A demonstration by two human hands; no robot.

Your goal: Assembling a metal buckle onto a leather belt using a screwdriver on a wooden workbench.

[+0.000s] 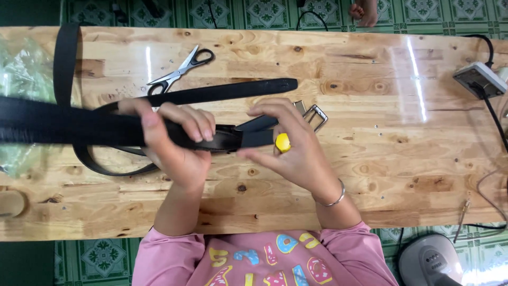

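My left hand (174, 140) grips a black leather belt (63, 127) above the wooden table (370, 159). The strap runs off to the left edge of the view. My right hand (288, 148) pinches the belt's free end (256, 139) and also holds a small yellow-handled tool (282, 142) between its fingers. A silver metal buckle (315, 116) lies on the table just beyond my right hand. More black belt straps (233, 91) loop on the table behind my hands.
Scissors with black handles (180, 71) lie at the back of the table. A white power socket with a black cable (480, 79) sits at the right edge. Clear plastic bags (21, 69) lie at the left. Another person's foot (364, 11) shows on the green tiled floor.
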